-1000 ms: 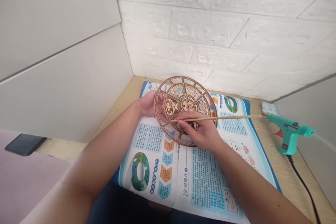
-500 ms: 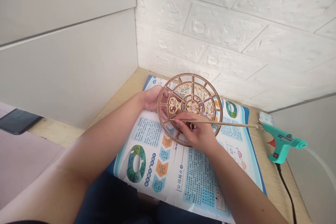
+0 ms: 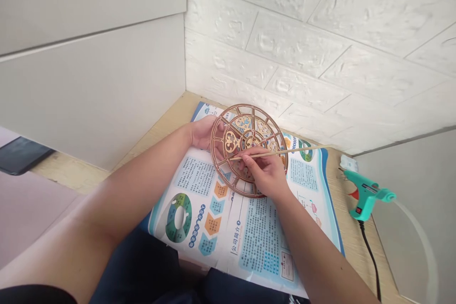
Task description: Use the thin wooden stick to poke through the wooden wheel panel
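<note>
A round openwork wheel [image 3: 231, 141] with brown rings, spokes and pale scroll-shaped inlays is held tilted above the printed sheet. My left hand [image 3: 205, 132] grips its left rim, with some fingers behind the frame. In my right hand [image 3: 268, 171] a thin wooden stick [image 3: 299, 149] is pinched between thumb and fingers. The stick's left tip meets or nearly meets the wheel's lower left part, and its other end points right toward the wall. Part of the wheel's lower right side is hidden by my right hand.
A printed poster sheet [image 3: 192, 175] covers much of the wooden tabletop [image 3: 142, 149]. At right lies a teal glue gun [image 3: 366, 192] with a black cord, beside a small white packet [image 3: 349, 162]. A dark phone-like object [image 3: 24, 154] lies at left. White walls close in the back.
The stick's right end has swung up and away from the glue gun's nozzle. The wheel has turned or tilted slightly in my left hand. The whole view has shifted a little.
</note>
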A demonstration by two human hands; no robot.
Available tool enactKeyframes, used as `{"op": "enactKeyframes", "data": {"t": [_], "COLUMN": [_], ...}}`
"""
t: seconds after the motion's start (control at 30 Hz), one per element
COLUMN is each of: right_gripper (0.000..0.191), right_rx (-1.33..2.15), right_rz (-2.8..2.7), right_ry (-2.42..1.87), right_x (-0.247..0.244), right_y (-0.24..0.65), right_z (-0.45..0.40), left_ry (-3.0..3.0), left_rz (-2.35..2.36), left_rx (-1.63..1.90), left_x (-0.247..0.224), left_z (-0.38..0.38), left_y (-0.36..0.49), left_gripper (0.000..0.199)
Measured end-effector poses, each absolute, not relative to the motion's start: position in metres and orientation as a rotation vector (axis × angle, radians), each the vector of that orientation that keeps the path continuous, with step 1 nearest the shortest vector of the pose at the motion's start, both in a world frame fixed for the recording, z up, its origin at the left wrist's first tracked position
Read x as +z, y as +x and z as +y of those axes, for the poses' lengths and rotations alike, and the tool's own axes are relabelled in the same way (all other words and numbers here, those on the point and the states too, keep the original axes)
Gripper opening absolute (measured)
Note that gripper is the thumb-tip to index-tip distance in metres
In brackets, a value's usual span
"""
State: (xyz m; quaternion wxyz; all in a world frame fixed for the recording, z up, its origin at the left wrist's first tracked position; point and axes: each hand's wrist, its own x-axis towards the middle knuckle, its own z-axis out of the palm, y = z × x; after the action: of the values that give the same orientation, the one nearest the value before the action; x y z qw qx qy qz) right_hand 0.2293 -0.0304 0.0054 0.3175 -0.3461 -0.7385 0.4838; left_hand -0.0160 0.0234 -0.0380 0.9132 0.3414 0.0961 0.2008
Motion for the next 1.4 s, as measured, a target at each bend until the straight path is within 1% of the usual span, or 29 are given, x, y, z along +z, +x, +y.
{"op": "enactKeyframes", "data": {"t": [0.17, 0.4, 0.77, 0.97, 1.13, 1.4], "right_gripper": [0.030, 0.030, 0.029, 0.023, 0.023, 0.017], "right_rx": [1.256, 1.301, 1.268, 1.086, 0.980, 0.822], "right_rz": [-1.963, -1.944, -1.948, -2.052, -2.130, -2.165], "right_ry": [-0.914, -0.906, -0.932, -0.889, -0.875, -0.772], "right_x": [0.004, 0.003, 0.006, 0.001, 0.003, 0.008], "right_y": [0.228, 0.228, 0.225, 0.226, 0.224, 0.224], "right_z": [-0.029, -0.031, -0.034, -0.033, -0.034, -0.040], "left_ry": [0.690, 0.661, 0.667, 0.701, 0.708, 0.701], "left_rz": [0.228, 0.203, 0.286, 0.344, 0.417, 0.334], "left_rx": [0.406, 0.439, 0.444, 0.449, 0.460, 0.438], "left_x": [-0.038, -0.040, -0.032, -0.034, -0.033, -0.035], "left_z": [0.023, 0.022, 0.019, 0.020, 0.020, 0.020], "left_y": [-0.016, -0.015, -0.013, -0.015, -0.014, -0.013], "left_gripper": [0.051, 0.045, 0.051, 0.050, 0.051, 0.051]}}
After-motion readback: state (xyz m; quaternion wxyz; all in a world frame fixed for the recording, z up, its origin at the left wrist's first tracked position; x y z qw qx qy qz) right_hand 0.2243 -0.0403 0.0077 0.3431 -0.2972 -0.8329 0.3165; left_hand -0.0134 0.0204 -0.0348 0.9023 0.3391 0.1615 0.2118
